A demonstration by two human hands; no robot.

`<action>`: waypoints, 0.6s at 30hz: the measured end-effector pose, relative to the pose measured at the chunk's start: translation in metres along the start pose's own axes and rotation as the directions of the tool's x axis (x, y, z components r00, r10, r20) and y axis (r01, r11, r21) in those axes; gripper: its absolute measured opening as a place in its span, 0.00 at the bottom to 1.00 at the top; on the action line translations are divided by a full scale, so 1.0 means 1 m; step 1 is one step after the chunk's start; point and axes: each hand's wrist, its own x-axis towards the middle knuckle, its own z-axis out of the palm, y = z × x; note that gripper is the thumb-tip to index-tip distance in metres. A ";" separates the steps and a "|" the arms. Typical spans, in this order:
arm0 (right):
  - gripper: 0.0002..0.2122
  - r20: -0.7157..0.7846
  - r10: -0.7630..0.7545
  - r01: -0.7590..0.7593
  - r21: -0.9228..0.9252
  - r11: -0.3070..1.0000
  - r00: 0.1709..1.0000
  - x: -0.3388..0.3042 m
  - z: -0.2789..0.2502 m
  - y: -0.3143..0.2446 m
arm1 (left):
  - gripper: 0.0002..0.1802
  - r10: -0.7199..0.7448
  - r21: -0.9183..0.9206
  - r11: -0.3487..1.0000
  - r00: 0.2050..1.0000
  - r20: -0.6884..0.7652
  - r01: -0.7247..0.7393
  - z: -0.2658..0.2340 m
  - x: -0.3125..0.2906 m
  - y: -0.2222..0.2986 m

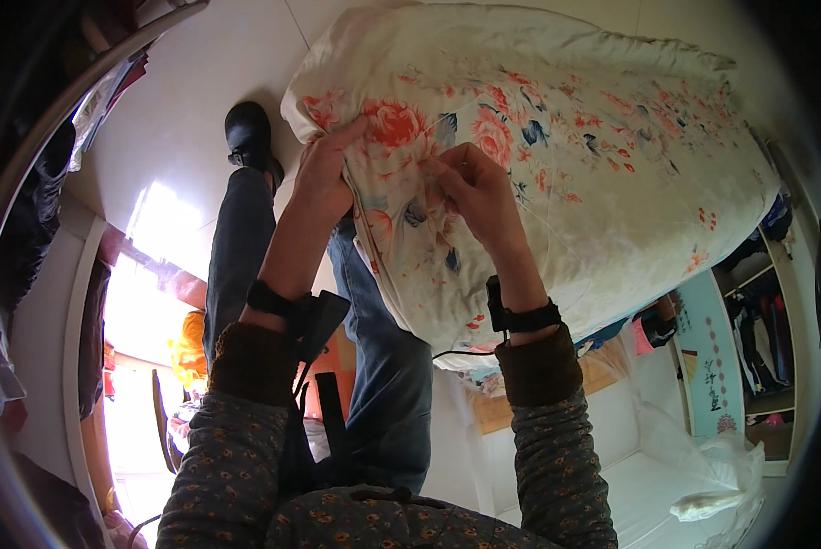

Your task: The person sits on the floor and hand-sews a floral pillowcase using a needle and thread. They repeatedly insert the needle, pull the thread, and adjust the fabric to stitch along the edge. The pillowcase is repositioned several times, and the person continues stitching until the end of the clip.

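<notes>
Both bare hands work at the left part of a cream cloth cover printed with red and blue-grey flowers point(630, 210).
The cover spreads in front of the person, across the upper middle and right of the view, its near edge over the right leg in blue denim point(383, 366); the left hand point(319, 178) grips its left edge, thumb on top, the other fingers mostly hidden; the right hand point(482, 197) is just beside it, thumb and forefinger pressed together at the cloth, though I cannot tell what lies between them; a black shoe point(248, 135) rests on the pale, smooth floor point(182, 101).
</notes>
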 end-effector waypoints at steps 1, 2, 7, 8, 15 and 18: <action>0.06 -0.004 -0.014 0.014 -0.006 1.000 1.000 0.000 0.000 0.004 | 0.20 0.023 0.018 1.000 1.000 -0.007 -0.023 0.001 0.000 -0.001; 0.06 -0.022 -0.027 0.027 -0.008 1.000 0.999 0.000 0.000 0.007 | 0.20 0.042 0.039 0.998 0.999 0.005 -0.042 0.002 0.000 -0.002; 0.08 -0.038 0.005 -0.007 -0.052 0.999 0.999 0.002 0.001 0.013 | 0.19 0.081 0.067 0.994 0.997 -0.003 -0.081 0.007 0.000 -0.003; 0.08 -0.034 -0.008 0.006 -0.051 0.999 0.999 0.001 0.002 0.013 | 0.18 0.101 0.082 0.992 0.995 0.000 -0.100 0.008 -0.001 -0.003; 0.06 -0.044 0.033 -0.031 0.044 0.999 0.998 0.008 0.011 0.018 | 0.23 0.263 0.452 0.851 0.962 0.078 -0.269 0.013 -0.014 -0.005; 0.06 -0.046 0.029 -0.023 0.128 0.992 0.999 0.016 0.014 0.026 | 0.25 0.282 0.462 0.849 0.959 0.016 -0.257 0.018 -0.016 -0.008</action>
